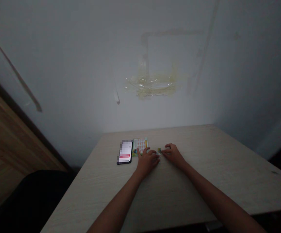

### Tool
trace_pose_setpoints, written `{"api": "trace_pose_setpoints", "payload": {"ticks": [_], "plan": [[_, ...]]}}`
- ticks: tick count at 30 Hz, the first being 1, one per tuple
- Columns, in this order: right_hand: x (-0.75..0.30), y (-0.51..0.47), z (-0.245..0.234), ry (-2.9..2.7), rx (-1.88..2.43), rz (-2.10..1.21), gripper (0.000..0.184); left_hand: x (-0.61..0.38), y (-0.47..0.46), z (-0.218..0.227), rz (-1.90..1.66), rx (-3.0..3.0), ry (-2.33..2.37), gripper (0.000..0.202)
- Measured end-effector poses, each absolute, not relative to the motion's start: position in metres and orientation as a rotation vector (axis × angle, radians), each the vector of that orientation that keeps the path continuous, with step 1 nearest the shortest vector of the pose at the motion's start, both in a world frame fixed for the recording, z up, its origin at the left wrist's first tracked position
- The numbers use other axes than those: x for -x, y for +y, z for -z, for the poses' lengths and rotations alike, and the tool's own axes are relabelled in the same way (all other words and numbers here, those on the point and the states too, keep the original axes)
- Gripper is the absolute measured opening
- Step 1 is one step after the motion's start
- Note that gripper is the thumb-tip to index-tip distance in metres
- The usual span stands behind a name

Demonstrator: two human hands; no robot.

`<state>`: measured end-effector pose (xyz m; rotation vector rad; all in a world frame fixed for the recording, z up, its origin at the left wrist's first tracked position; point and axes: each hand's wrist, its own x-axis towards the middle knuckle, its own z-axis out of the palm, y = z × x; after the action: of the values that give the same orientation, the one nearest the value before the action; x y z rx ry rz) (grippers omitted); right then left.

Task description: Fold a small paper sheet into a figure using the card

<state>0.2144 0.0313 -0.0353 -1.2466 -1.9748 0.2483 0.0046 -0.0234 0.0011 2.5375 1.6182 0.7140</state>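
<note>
Pale wood table (203, 168): it is carrying everything in the head view; my two forearms are reaching across it from the near edge toward the wall.
Small piece (159, 151): a tiny greenish and white thing is lying on the table between my two hands, too small and dim for me to say what it is.
My left hand (147, 159): I am curling it, knuckles up, just left of the small piece; my fingertips are meeting the piece, but I cannot tell whether I am gripping it or only pressing on it.
My right hand (172, 153): I am bringing thumb and forefinger together at the right edge of the same piece, pinching it as far as I can see.
Printed sheet (140, 145): a colourful card is lying flat just beyond my left hand, whose knuckles are covering its near corner.
Phone (125, 152): it is lying face up with the screen lit, touching the left side of the sheet.
Wall (82, 64): grey-white plaster is rising straight behind the table.
Tape residue (152, 84): yellowed glossy strips are sticking to the wall above the sheet.
Left side: a brown wooden panel (2, 136) is slanting down beside a dark shape (31, 197) on the floor, well apart from my hands.
</note>
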Motion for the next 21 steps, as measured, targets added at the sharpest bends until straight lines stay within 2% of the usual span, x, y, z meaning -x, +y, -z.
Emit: {"api": "trace_pose_setpoints", "payload": {"ticks": [9,21], "plan": [[-0.2177,0.0254,0.03,-2.095,1.115,-0.264,0.009,-0.0037,-0.0223,0.0007,-0.7,-2.529,1.608,0.022],[-0.2119,0.0296,0.0332,-2.021,1.257,-0.183,0.011,-0.0039,-0.0215,-0.0006,-0.674,-2.523,1.64,0.021]]}}
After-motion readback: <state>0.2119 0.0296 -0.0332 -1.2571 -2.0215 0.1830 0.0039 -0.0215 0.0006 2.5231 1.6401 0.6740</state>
